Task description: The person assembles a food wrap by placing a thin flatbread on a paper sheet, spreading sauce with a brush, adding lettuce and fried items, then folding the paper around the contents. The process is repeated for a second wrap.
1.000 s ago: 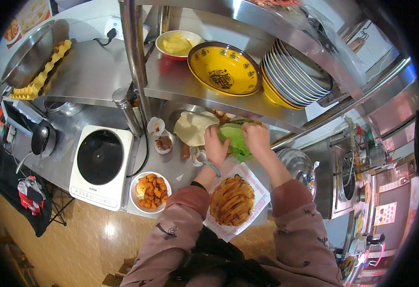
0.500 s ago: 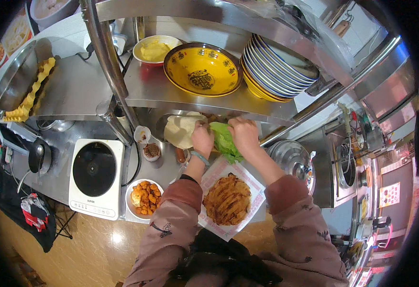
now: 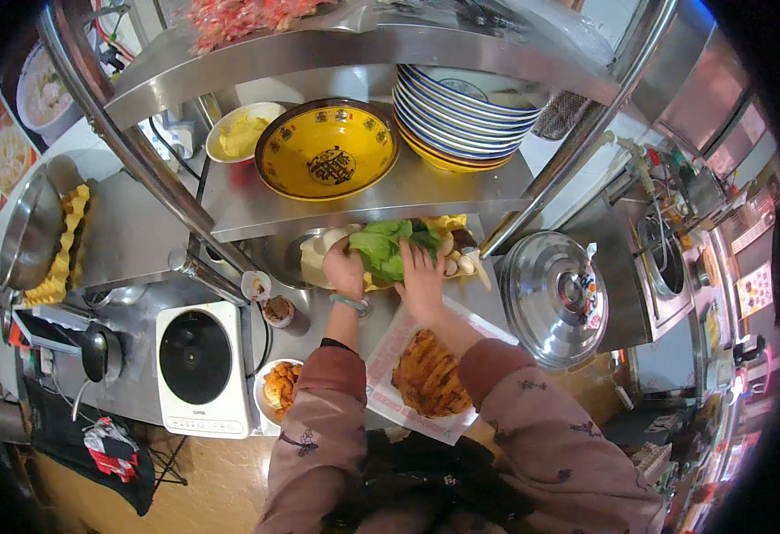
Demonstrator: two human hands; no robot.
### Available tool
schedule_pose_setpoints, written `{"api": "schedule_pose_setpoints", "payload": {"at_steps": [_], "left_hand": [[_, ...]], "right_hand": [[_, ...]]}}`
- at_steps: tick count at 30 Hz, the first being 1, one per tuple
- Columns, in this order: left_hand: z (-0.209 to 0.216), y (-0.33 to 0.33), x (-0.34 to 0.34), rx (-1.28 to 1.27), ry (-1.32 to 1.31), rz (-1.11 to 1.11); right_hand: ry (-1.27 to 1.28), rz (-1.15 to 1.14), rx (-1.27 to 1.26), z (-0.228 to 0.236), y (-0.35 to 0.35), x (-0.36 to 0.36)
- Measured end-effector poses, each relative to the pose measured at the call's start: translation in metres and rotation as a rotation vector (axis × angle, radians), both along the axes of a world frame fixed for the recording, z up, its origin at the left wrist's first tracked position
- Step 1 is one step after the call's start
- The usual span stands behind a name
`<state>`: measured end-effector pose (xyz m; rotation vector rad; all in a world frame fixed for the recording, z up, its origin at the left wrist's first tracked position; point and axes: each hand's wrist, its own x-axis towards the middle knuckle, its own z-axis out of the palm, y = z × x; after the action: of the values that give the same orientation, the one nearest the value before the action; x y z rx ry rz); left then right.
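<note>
The lettuce [image 3: 383, 247] is on the counter under the shelf's front edge, ahead of both hands, its long axis running roughly left to right. The right hand [image 3: 422, 280] is nearer its middle: the fingers are straight, slightly spread, and lie over the leaf's right part. The left hand [image 3: 345, 270] is curled at the leaf's left end; whether its fingertips pinch the leaf I cannot tell.

A pale dough sheet [image 3: 312, 258] lies just left of the left hand. Right of the lettuce are some pale round pieces [image 3: 463, 263] that I cannot identify. The pancake [image 3: 430, 378], browned and streaked with sauce, lies on paper [image 3: 392, 402] nearer the body, between the forearms and partly covered by the right one. The lettuce is therefore beyond it and a little to its left.

Farther left are a jar [image 3: 279, 311], a bowl of fried pieces [image 3: 281, 392] and a white cooker [image 3: 203, 418]; to the right is a metal lid [image 3: 541, 294].

As for writing, the yellow bowl [image 3: 368, 160] on the shelf bears dark characters, the paper faint red print, and the cooker a small dark mark on its front.
</note>
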<state>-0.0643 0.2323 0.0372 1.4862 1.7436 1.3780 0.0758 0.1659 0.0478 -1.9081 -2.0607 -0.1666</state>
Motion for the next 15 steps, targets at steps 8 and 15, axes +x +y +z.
{"api": "schedule_pose_setpoints", "payload": {"at_steps": [8, 15], "left_hand": [[0.011, 0.008, -0.021, -0.429, -1.172, -0.121], [0.016, -0.081, -0.023, -0.532, -1.075, -0.515]], "right_hand": [[-0.075, 0.137, 0.032, -0.004, 0.023, 0.019], [0.576, 0.188, 0.017, 0.014, -0.008, 0.016]]}}
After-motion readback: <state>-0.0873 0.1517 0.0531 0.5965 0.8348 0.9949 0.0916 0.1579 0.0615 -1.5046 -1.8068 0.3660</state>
